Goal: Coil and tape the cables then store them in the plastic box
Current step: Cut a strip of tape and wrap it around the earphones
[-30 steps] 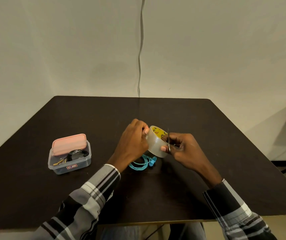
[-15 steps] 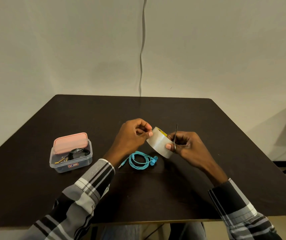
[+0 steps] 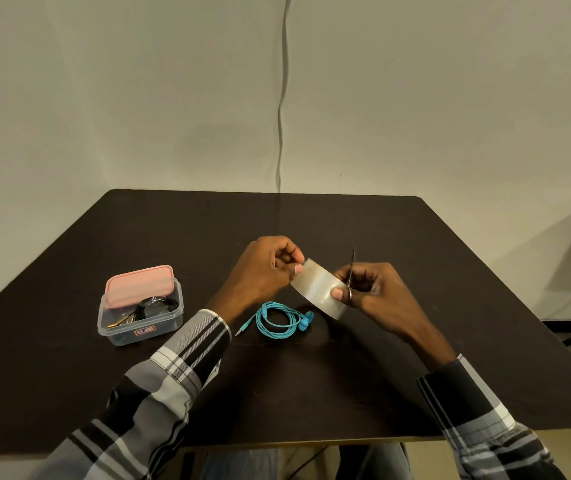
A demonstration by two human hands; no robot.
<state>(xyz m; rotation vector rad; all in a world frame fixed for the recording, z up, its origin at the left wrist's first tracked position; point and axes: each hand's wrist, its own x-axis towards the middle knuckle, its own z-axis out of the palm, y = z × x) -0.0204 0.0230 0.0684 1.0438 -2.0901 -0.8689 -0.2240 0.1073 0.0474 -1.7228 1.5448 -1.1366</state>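
A roll of clear tape [image 3: 318,289] is held above the dark table [image 3: 346,375] between both hands. My left hand [image 3: 263,271] pinches the tape's edge at the roll's upper left rim. My right hand [image 3: 377,292] grips the roll's right side, thumb on its face, and also holds a thin pair of scissors [image 3: 351,271] pointing upward. A coiled teal earphone cable [image 3: 277,320] lies on the table just below the hands, its plug pointing left. The clear plastic box [image 3: 140,317] stands at the left with dark cables inside.
A pink lid [image 3: 138,285] rests tilted across the box's far half. A thin cable [image 3: 282,98] hangs down the wall behind the table. The table's front edge runs close to my sleeves.
The tape roll has tilted so its yellow inner core no longer shows. My left hand's fingers have shifted to the roll's upper rim. The scissors stick up higher.
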